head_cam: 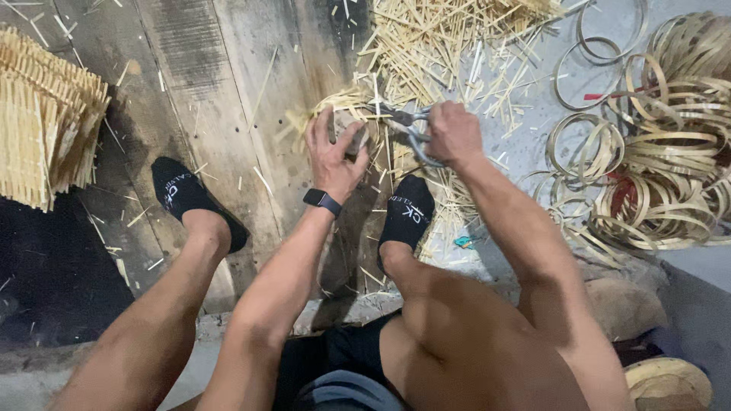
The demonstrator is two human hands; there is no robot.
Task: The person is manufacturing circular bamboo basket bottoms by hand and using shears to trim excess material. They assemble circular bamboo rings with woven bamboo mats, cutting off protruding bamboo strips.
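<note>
Shears [411,131] sit gripped in your right hand [452,133], blades aimed left at the woven bamboo piece [346,114]. Your left hand [333,156] has its fingers closed on that piece at frame centre, pinning it to the floor [228,99] so it stays steady for trimming.

Your left hand [333,152] is extended far, fingers spread and curled downward, wrist straight. Your right hand [454,133] is clenched into a fist, forearm angled near-right.
</note>
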